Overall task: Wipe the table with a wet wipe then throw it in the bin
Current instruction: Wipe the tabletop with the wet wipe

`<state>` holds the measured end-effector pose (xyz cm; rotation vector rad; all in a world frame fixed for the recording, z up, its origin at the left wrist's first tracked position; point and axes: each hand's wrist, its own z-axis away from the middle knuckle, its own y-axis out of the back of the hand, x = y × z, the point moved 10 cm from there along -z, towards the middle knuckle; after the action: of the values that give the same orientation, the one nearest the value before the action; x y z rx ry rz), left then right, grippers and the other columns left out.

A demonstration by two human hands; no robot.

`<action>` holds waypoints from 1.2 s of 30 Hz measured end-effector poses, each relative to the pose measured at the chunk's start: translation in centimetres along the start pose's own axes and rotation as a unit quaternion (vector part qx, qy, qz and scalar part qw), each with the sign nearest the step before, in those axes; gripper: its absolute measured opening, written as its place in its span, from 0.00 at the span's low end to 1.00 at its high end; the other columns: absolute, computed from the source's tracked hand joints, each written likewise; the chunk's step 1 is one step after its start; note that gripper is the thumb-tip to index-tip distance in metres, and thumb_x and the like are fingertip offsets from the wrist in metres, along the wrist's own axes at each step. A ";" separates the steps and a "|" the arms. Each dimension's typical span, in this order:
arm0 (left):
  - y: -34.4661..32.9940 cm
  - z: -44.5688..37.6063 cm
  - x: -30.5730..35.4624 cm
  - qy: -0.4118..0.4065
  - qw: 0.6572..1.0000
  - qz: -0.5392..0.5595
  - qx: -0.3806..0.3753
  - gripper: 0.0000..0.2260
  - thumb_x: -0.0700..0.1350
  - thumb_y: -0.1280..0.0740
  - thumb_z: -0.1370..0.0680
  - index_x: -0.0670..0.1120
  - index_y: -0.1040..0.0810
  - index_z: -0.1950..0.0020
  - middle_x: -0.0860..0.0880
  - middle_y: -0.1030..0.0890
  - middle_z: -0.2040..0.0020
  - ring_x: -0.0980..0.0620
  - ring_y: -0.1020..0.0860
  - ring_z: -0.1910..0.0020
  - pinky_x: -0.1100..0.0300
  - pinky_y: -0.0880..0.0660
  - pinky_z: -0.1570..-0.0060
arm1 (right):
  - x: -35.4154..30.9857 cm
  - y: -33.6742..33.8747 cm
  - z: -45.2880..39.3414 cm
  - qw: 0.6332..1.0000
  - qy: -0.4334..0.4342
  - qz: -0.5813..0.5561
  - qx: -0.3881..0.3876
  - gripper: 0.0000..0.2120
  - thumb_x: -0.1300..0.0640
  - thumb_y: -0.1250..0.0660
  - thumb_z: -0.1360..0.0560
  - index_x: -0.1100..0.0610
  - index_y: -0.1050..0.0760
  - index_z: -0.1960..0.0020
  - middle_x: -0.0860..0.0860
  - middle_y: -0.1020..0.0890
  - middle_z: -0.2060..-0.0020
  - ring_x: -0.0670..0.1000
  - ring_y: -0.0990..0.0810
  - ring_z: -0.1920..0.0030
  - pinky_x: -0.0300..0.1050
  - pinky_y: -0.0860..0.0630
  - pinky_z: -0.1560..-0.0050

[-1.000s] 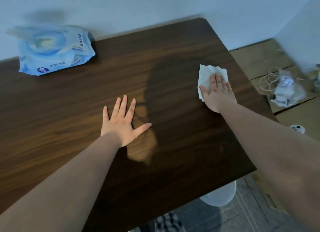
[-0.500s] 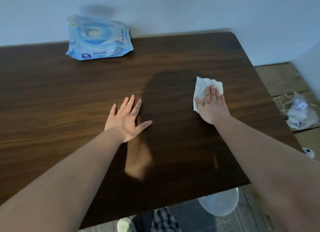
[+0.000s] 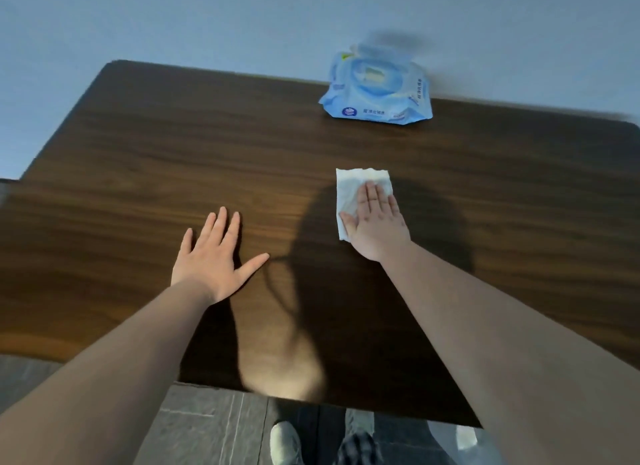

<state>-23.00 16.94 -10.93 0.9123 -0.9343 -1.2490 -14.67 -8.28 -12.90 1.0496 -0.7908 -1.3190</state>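
A white wet wipe lies flat on the dark wooden table, right of centre. My right hand presses on it with flat fingers, covering its lower right part. To the left, my left hand rests palm down on the bare wood, fingers spread, holding nothing. No bin is in view.
A blue pack of wet wipes sits at the table's far edge against the pale wall, its lid raised. Grey floor tiles and my shoe show below the near edge. The table's left corner is rounded.
The view has swung to the left, so the pack now appears at the upper right. My right hand has slid the wipe leftward along the table, toward my left hand. The left hand stays planted.
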 end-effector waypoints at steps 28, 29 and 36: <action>-1.1 4.8 -17.9 0.125 0.986 0.069 0.083 0.46 0.77 0.60 0.32 0.50 0.59 0.22 0.53 0.57 0.21 0.54 0.61 0.24 0.45 0.61 0.26 | -42.5 -2.5 -6.2 0.952 0.295 0.079 -0.001 0.32 0.41 0.60 0.19 0.58 0.61 0.23 0.55 0.57 0.22 0.54 0.60 0.23 0.52 0.63 0.26; -1.2 4.8 -17.9 0.125 0.987 0.067 0.082 0.47 0.77 0.61 0.33 0.50 0.60 0.22 0.53 0.58 0.22 0.54 0.62 0.24 0.45 0.61 0.26 | -43.0 -2.5 -6.1 0.951 0.300 0.080 0.000 0.32 0.41 0.60 0.19 0.57 0.61 0.23 0.54 0.57 0.22 0.54 0.60 0.23 0.52 0.63 0.26; -1.6 4.5 -17.6 0.126 0.987 0.068 0.070 0.47 0.77 0.62 0.34 0.51 0.62 0.22 0.53 0.60 0.22 0.54 0.64 0.24 0.45 0.66 0.27 | -42.6 -2.5 -5.6 0.950 0.300 0.083 0.002 0.32 0.40 0.59 0.20 0.56 0.61 0.23 0.54 0.57 0.22 0.54 0.59 0.23 0.52 0.62 0.26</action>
<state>-29.22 34.01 -12.07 1.0700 -0.8745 -0.9363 -15.68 34.76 -12.68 1.2696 -0.4064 -0.7834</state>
